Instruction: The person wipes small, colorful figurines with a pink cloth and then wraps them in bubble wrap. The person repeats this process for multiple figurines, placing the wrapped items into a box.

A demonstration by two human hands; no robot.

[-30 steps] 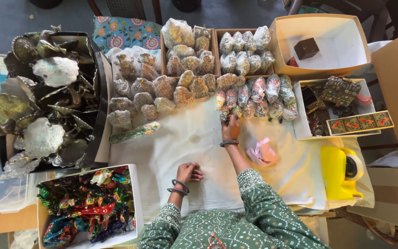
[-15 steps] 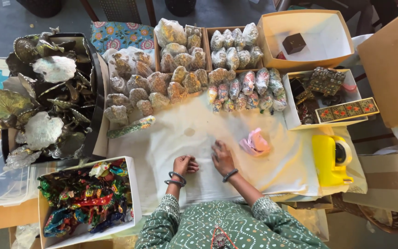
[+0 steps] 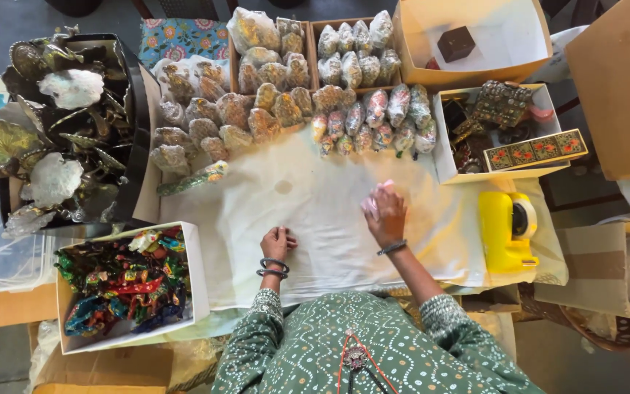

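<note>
My right hand [image 3: 386, 215] lies over a small pink wrapped item [image 3: 373, 198] on the white cloth [image 3: 308, 211], fingers curled around it. My left hand [image 3: 276, 243] rests as a loose fist on the cloth, holding nothing, with dark bangles at the wrist. Beyond both hands lie rows of plastic-wrapped figurines [image 3: 271, 109], and several colourful wrapped ones [image 3: 373, 120] sit nearest my right hand.
A yellow tape dispenser [image 3: 506, 230] sits to the right. A white box of colourful trinkets [image 3: 122, 281] is at the left front. Metal leaf ornaments [image 3: 52, 124] fill a black bin at far left. Cardboard boxes [image 3: 475, 44] and a painted long box [image 3: 534, 151] stand at back right.
My right hand drew back from the wrapped rows toward me, then moved right onto the pink item. My left hand stayed in a fist on the cloth.
</note>
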